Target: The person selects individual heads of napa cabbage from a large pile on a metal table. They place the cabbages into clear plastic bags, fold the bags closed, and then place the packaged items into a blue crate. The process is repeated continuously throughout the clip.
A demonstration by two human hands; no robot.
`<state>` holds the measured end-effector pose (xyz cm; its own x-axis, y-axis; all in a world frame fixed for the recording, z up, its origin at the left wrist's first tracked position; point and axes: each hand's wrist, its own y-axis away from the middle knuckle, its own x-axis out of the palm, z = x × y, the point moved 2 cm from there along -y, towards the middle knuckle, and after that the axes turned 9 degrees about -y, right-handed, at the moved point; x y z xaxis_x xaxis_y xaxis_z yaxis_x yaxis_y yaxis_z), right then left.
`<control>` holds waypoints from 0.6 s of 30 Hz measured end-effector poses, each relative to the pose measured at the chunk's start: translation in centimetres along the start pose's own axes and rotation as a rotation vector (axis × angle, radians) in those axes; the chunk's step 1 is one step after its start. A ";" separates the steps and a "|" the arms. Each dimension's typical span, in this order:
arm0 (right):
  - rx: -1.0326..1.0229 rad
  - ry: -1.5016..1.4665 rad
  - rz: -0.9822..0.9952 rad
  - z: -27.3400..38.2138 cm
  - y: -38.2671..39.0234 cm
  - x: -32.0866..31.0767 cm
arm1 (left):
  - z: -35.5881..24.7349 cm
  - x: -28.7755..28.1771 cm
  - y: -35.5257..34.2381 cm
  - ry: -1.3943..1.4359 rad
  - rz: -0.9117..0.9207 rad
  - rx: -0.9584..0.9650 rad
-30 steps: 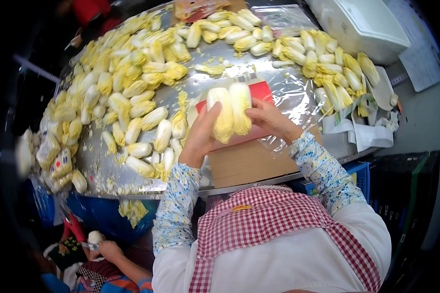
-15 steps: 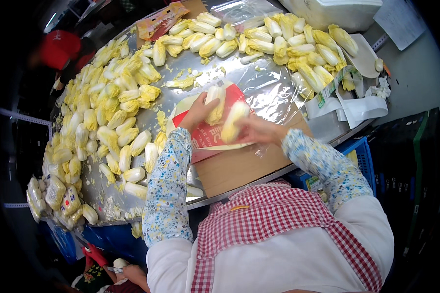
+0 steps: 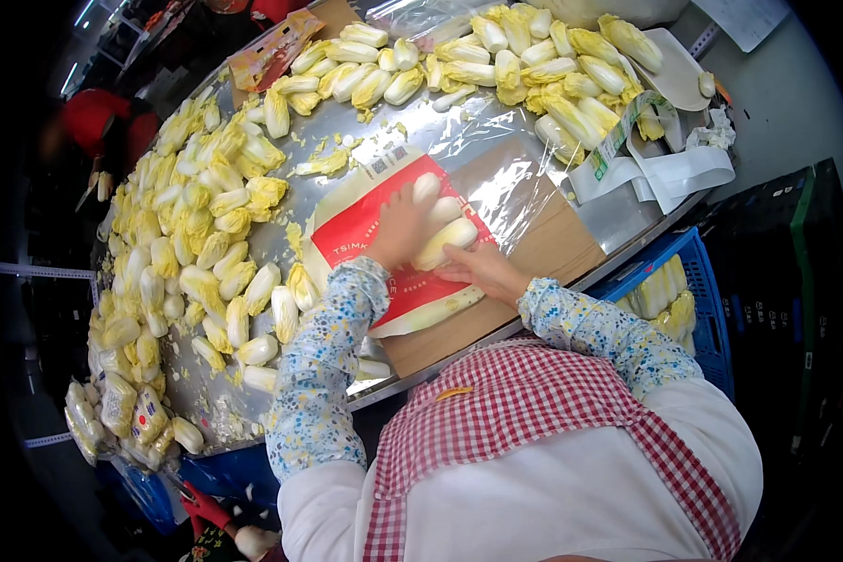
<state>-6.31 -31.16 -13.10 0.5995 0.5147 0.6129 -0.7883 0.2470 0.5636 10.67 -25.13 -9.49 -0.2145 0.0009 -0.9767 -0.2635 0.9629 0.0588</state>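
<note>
Three small pale napa cabbages point(image 3: 447, 244) lie side by side on a flat red and cream printed packaging bag point(image 3: 347, 234), in front of me on a brown cardboard sheet point(image 3: 557, 234). My right hand point(image 3: 487, 270) grips the nearest cabbage at its lower side, the thumb against it and the fingers tucked below. My left hand point(image 3: 400, 225) is over the bag at the left of the cabbages; its fingers are smeared by motion, so their grip is unclear. Clear film point(image 3: 506, 178) glints beside the bag.
Loose napa cabbages point(image 3: 192, 211) are heaped along the left, with more point(image 3: 562, 70) at the back. Bagged cabbages point(image 3: 126, 412) sit at the left edge. A blue crate point(image 3: 712, 304) stands by my right arm. White strips point(image 3: 679, 183) hang over the right edge.
The cabbages from both hands now rest together on the bag with a third beside them. The bag's red face shows more. My left hand has moved down and my right hand slightly nearer.
</note>
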 end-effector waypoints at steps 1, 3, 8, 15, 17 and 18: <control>-0.008 0.011 0.014 -0.2 -0.1 -0.1 | 0.4 -0.2 -0.2 0.023 0.060 0.010; -0.024 0.035 0.043 -0.6 -0.2 -0.4 | 0.7 -0.5 -0.6 0.041 0.191 0.019; 0.104 0.440 0.015 1.0 -0.4 -0.5 | -1.0 -2.0 0.6 -0.050 0.205 0.147; -1.077 1.577 0.365 4.7 6.8 1.8 | -0.8 -1.2 1.1 0.031 0.198 0.146; -1.066 1.735 0.449 3.7 5.8 0.6 | -1.5 -2.9 0.4 0.035 0.245 0.146; -1.062 1.819 0.489 3.4 4.9 -0.1 | -1.5 -2.9 0.2 0.020 0.251 0.171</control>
<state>-9.75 -32.79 -8.55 0.1291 0.5091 -0.8510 -0.9432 -0.2018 -0.2638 9.80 -25.40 -6.31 -0.2722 0.2405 -0.9317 -0.0385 0.9648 0.2603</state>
